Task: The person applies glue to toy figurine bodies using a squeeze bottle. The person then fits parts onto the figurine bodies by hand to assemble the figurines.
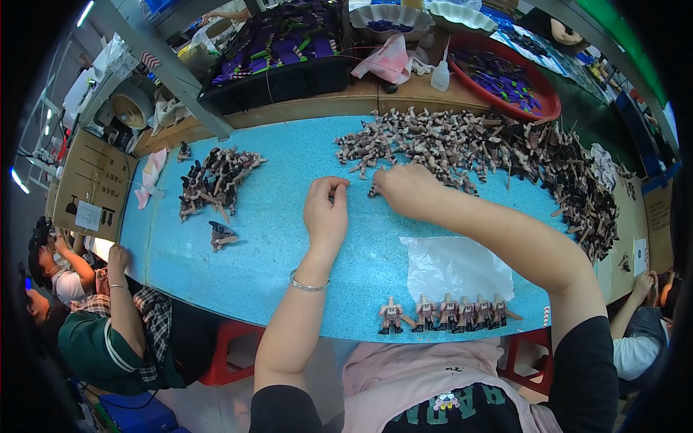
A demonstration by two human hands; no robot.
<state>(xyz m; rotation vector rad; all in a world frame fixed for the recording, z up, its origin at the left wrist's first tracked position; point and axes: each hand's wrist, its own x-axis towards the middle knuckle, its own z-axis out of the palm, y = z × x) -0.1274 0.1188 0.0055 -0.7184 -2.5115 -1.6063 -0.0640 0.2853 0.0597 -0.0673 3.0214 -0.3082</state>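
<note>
On the blue tabletop [289, 281], my right hand [408, 190] reaches to the near edge of a large heap of small brown, beige and black figure parts [426, 137]. Its fingers pinch a small figure part [373, 190], mostly covered by the hand. My left hand [326, 211], with a bracelet at the wrist, hovers just left of it with curled fingers; what they hold, if anything, is hidden. Several small toy figures [447, 313] stand in a row along the near edge, in front of a clear plastic bag [458, 267].
Black figure parts [588, 187] spread down the right side. A smaller pile [216, 180] lies left. Behind are a black crate [281, 86] of purple pieces, a red basin [552, 108] and a white squeeze bottle [440, 75]. A cardboard box [94, 184] stands left; co-workers sit either side.
</note>
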